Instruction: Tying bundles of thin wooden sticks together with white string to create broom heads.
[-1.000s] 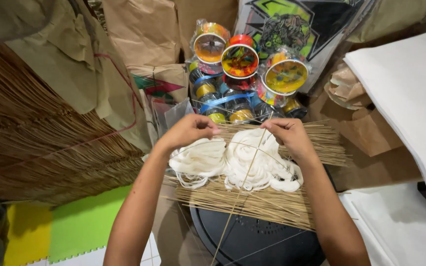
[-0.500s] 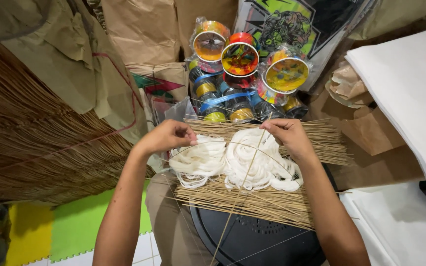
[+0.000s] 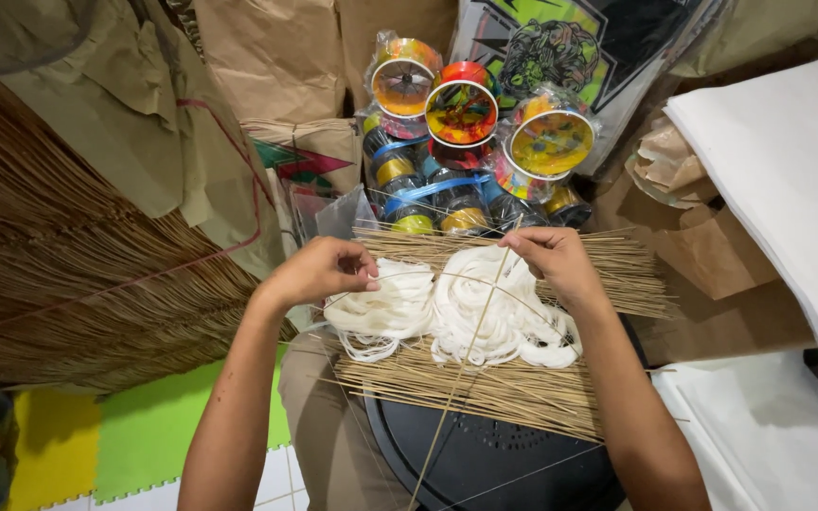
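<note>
My left hand [image 3: 319, 270] pinches one end of a thin bent stick, just left of two white string bundles [image 3: 471, 308]. My right hand [image 3: 551, 260] pinches the top of a long thin stick [image 3: 461, 364] that runs down toward me, where the bent stick crosses it above the bundles. The string bundles lie on a flat sheaf of thin straw-coloured sticks [image 3: 504, 393], which rests on a round black object [image 3: 485, 464].
A large bundle of brown sticks [image 3: 59, 284] under brown paper fills the left. Colourful spools in clear wrap [image 3: 461, 114] stand behind the hands. White sheets [image 3: 788, 189] and brown paper lie at the right. Green and yellow foam mats [image 3: 144, 435] cover the floor.
My left hand has moved left, away from my right hand, drawing the thin stick out into a wider arc. My right hand has stayed at the top of the long stick.
</note>
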